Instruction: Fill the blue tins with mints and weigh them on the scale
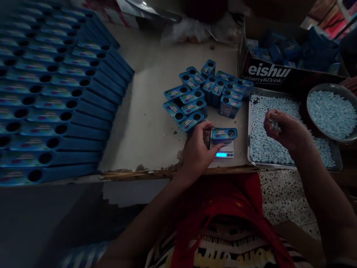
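A small blue tin (224,134) with a round dark hole in its top stands on a pocket scale (229,150) with a lit blue display. My left hand (199,149) is at the left end of the scale, its thumb and fingers apart around the tin's left side; whether it presses on the tin or the scale, I cannot tell. Over a metal tray (249,130) of pale blue candies (267,145), my right hand (287,130) is curled closed, with some pale candies showing between its fingers.
Several similar tins (192,95) stand grouped behind the scale. Many long rows of blue tins (52,93) fill the left. At right are a round metal bowl (309,119) of candies and a black cardboard box (290,80) holding blue packs. The table's worn edge (150,173) runs in front.
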`<action>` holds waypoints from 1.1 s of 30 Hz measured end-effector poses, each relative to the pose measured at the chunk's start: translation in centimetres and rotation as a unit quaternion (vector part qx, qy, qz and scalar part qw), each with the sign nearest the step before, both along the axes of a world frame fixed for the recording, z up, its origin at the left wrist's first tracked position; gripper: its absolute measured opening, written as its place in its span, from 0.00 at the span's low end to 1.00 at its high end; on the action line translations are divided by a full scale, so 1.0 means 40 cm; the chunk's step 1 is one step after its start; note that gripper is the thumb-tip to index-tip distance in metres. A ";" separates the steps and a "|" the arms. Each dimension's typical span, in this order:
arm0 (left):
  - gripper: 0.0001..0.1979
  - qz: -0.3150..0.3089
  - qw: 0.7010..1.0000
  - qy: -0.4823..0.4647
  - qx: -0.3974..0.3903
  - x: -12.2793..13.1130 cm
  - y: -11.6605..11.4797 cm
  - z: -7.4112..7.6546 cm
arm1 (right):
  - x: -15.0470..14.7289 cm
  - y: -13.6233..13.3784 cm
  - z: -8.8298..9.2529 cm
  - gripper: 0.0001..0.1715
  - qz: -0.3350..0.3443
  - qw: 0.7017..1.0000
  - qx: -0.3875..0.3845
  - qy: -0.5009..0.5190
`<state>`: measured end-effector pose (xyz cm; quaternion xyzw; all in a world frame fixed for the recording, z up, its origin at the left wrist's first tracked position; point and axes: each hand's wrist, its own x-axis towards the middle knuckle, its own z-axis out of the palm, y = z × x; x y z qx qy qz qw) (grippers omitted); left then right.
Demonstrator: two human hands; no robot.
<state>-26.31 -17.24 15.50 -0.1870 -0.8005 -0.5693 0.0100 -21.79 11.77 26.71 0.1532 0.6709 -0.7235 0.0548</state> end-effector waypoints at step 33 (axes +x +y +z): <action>0.18 -0.121 0.897 0.415 -0.090 -0.092 0.237 -0.001 | 0.058 -0.065 -0.216 0.15 -0.242 0.874 -0.419 -0.038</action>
